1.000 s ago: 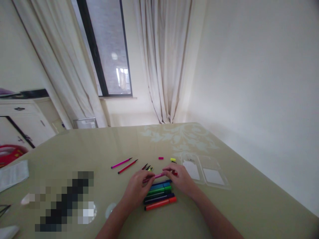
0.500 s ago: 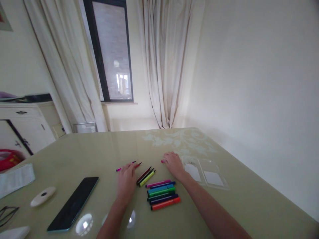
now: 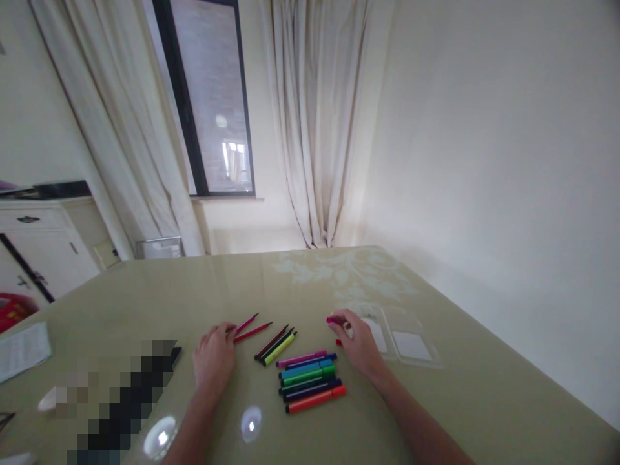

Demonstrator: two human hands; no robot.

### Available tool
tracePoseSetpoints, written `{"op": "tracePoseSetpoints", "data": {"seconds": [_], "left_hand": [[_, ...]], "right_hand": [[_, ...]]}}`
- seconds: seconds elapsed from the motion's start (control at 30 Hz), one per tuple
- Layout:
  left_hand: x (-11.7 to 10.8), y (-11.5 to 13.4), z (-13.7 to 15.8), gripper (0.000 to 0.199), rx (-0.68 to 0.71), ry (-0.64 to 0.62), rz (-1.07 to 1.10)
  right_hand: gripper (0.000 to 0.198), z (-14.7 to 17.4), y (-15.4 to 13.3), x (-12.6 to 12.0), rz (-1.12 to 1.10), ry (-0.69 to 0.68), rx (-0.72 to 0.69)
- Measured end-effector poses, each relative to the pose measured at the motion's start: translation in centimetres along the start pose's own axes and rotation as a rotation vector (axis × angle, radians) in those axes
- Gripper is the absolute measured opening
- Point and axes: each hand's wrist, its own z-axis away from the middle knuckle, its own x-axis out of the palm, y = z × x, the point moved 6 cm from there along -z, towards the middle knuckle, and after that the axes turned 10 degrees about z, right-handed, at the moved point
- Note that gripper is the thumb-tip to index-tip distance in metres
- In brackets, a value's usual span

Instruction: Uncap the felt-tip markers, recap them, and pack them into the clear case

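Observation:
My left hand (image 3: 214,354) is closed, its fingertips pinching the rear of an uncapped pink marker (image 3: 247,322) whose dark tip points away to the right. Just beside it an uncapped red marker (image 3: 254,331) lies on the table, its rear end close to my fingers. My right hand (image 3: 357,337) is closed too, with a small pink marker cap (image 3: 332,320) between thumb and fingers. Under that hand a red cap (image 3: 339,342) partly shows. Between the hands rest several uncapped markers, among them a yellow-green marker (image 3: 279,349) and a dark red marker (image 3: 271,342).
Nearer me, several capped markers lie in a row, from a pink one (image 3: 301,359) to an orange one (image 3: 316,400). An open clear plastic case (image 3: 438,361) is behind my right forearm. A pixelated dark object (image 3: 130,394) and a white paper (image 3: 24,352) lie at left.
My left hand has moved left and toward me, with the pink marker in its fingers now angled more steeply. My right hand has drawn nearer, and the pink cap shows in its fingertips.

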Motion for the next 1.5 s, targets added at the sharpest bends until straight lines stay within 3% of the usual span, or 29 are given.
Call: {"op": "tracePoseSetpoints", "data": {"seconds": [0.2, 0.4, 0.57, 0.7, 0.77, 0.9, 1.0, 1.23, 1.5], "left_hand": [[-0.5, -1.7, -0.5, 0.038, 0.020, -0.035, 0.005], [-0.8, -1.8, -0.4, 0.037, 0.044, -0.059, -0.042], [-1.9, -1.3, -0.5, 0.032, -0.032, 0.034, 0.083], [-1.6, 1.1, 0.0, 0.034, 0.001, 0.047, 0.588], [-0.7, 3.5, 0.9, 0.040, 0.063, -0.057, 0.858], [1.1, 7.6, 3.4, 0.041, 0.065, -0.300, 1.043], [1.4, 8.9, 4.3, 0.041, 0.070, -0.355, 1.110], [1.1, 9.5, 4.5, 0.035, 0.121, -0.345, 1.063], [1.7, 9.7, 5.2, 0.034, 0.073, -0.399, 1.089]], "right_hand": [[0.011, 0.4, -1.5, 1.1, -0.065, -0.058, -0.035], [0.010, 0.6, -1.7, 1.0, -0.099, -0.050, 0.013], [0.011, 0.4, -1.9, 0.6, -0.173, -0.021, 0.017], [0.013, 0.3, -1.7, 0.5, -0.257, -0.016, 0.071], [0.016, 0.3, -1.5, 0.5, -0.287, -0.022, 0.101], [0.021, 0.3, -1.2, 0.6, -0.312, -0.028, 0.124], [0.022, 0.3, -1.2, 0.5, -0.310, -0.031, 0.105], [0.016, 0.4, -2.0, 0.5, -0.289, -0.047, 0.076], [0.019, 0.9, -1.0, 1.5, -0.364, -0.129, 0.159]]}}
